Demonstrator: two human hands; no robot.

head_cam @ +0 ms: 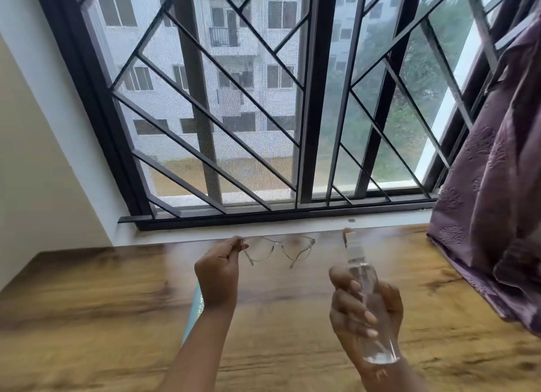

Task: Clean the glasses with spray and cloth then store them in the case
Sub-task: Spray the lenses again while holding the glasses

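Two hands are working above the wooden counter [117, 289]: the left hand [218, 271] is pinching thin clear-framed glasses [279, 248] by one corner, the right hand [366, 312] gripping a clear spray bottle [367, 300]. Aiming the nozzle squarely at each lens should help.

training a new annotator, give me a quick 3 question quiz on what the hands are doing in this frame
1. True or false: the glasses lie flat on the wooden table.
2. Which hand holds the spray bottle? A) left hand B) right hand C) neither
3. Fill in: the left hand grips the glasses at their ____ end.

Key: 1. False, they are held up in the air. 2. B, the right hand. 3. Left, beside the lens.
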